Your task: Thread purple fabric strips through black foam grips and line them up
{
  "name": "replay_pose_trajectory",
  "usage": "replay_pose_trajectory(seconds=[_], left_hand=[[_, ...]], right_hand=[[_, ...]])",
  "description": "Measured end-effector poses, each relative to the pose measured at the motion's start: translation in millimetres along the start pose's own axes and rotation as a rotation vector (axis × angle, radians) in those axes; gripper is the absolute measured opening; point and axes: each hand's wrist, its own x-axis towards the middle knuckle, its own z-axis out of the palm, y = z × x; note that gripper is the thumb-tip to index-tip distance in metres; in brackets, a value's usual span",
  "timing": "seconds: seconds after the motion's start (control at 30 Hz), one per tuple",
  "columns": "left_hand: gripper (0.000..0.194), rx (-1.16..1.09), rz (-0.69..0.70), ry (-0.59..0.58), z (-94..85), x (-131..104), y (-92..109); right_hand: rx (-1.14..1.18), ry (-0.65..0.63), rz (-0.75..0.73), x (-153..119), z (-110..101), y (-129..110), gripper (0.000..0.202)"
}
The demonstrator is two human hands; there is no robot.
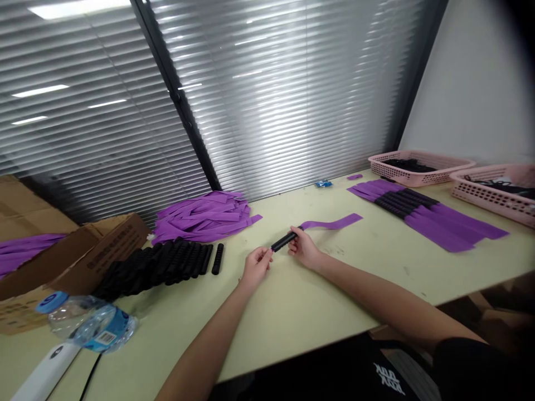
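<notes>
Between my hands, over the middle of the table, is a black ribbed tube. A purple strap comes out of its right end and trails over the tabletop to the right. My right hand is closed around the tube's right end. At the left end, the fingers of my left hand are pinched together where a tiny bit of purple shows. Left of my hands lies a row of black tubes, one of them slightly apart. Behind them is a heap of purple straps.
On the right, purple straps with black tubes on them lie side by side. Two pink baskets stand behind. At left are a cardboard box, a water bottle and a white device. Blinds back the table.
</notes>
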Motion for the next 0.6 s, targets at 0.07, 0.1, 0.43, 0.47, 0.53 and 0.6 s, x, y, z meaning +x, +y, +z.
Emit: replay_pose_trajectory(seconds=[0.07, 0.1, 0.43, 0.47, 0.53, 0.6], left_hand=[[0.044, -0.007, -0.005, -0.010, 0.5, 0, 0], [0.044, -0.011, -0.008, -0.013, 0.3, 0, 0], [0.048, -0.048, -0.038, -0.095, -0.2, 2, -1], [0.048, -0.050, -0.035, -0.101, 0.2, 2, -1], [0.049, -0.057, -0.028, -0.115, 0.5, 2, -1], [0.049, -0.067, -0.022, -0.133, 0.0, 2, 0]], right_hand=[[0.007, -0.012, 0.013, -1, 1, 2, 0.027], [0.010, -0.018, 0.016, -2, 2, 3, 0.027], [-0.056, -0.116, 0.043, -12, 8, 4, 0.036], [-0.071, -0.124, 0.042, -12, 7, 4, 0.036], [-0.105, -0.145, 0.049, -12, 7, 4, 0.037], [-0.132, -0.172, 0.067, -12, 6, 4, 0.036]])
